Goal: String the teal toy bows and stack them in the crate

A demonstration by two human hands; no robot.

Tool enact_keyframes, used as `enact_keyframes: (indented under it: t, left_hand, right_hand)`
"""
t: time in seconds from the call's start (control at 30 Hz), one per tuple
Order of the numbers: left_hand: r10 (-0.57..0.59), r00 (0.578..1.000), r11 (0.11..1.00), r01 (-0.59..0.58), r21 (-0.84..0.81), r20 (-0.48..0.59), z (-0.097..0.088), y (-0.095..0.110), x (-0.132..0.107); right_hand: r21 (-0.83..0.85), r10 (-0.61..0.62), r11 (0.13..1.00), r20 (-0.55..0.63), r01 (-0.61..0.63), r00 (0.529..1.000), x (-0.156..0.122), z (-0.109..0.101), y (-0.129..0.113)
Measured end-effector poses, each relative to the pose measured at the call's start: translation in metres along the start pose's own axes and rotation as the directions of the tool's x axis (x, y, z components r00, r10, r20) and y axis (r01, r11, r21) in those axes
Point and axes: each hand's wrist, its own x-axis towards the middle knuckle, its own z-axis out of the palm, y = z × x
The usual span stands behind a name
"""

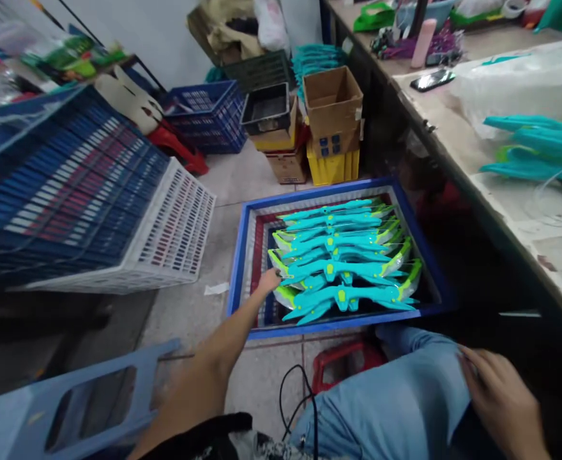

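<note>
Teal toy bows (pixel 336 268) with lime-green tips and thin strings lie stacked in rows inside a blue-rimmed crate (pixel 326 329) on the floor. My left hand (pixel 270 280) reaches to the crate's left side, its fingers closed at the left end of one bow. Part of those fingers is hidden by the bow ends. Over by my knee, my right hand (pixel 501 396) rests against my jeans (pixel 396 402) with fingers stretched out and holding nothing; it is slightly blurred.
A workbench (pixel 515 223) on the right carries more teal pieces (pixel 544 150) and a phone (pixel 433 80). Stacked crates (pixel 166 236) stand left, a blue stool (pixel 89 396) lower left. Cardboard boxes (pixel 331 102) and a blue basket (pixel 209 118) are behind. A red stool (pixel 348 361) sits near my legs.
</note>
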Motion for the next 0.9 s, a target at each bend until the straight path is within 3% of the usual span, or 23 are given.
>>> enact_keyframes:
  t: [0.1,0.2,0.27,0.37,0.47,0.6,0.77,0.9]
  left_hand:
    - [0.052,0.998,0.996,-0.054,0.074,0.034,0.038,-0.011,0.001]
    - [0.156,0.987,0.979,-0.161,0.127,0.047,0.051,-0.014,0.012]
    - [0.249,0.965,0.954,-0.259,0.149,0.084,0.052,-0.015,0.020]
    - [0.385,0.909,0.898,-0.408,0.162,0.160,0.048,-0.018,0.030]
    - [0.472,0.853,0.846,-0.509,0.159,0.220,0.045,-0.020,0.035]
    - [0.500,0.832,0.832,-0.538,0.134,0.239,0.046,-0.019,0.032]
    - [0.382,0.917,0.915,-0.393,0.091,0.116,0.044,-0.027,0.017]
    - [0.079,0.995,0.996,-0.076,0.043,-0.067,0.025,-0.063,0.004]
  right_hand:
    - [0.049,-0.187,0.982,0.094,0.184,0.978,0.057,0.082,-0.043]
    - [0.028,-0.150,0.989,0.308,0.149,0.940,0.100,0.160,-0.069]
    - [-0.015,-0.104,0.992,0.454,0.125,0.885,0.120,0.199,-0.079]
    - [-0.080,-0.036,0.991,0.590,0.103,0.807,0.137,0.235,-0.087]
    - [-0.123,-0.002,0.987,0.642,0.105,0.767,0.141,0.250,-0.085]
    - [-0.123,-0.037,0.982,0.620,0.144,0.783,0.137,0.253,-0.078]
    - [-0.125,-0.039,0.980,0.642,0.154,0.766,0.139,0.248,-0.077]
    - [-0.147,-0.011,0.978,0.667,0.146,0.745,0.142,0.245,-0.079]
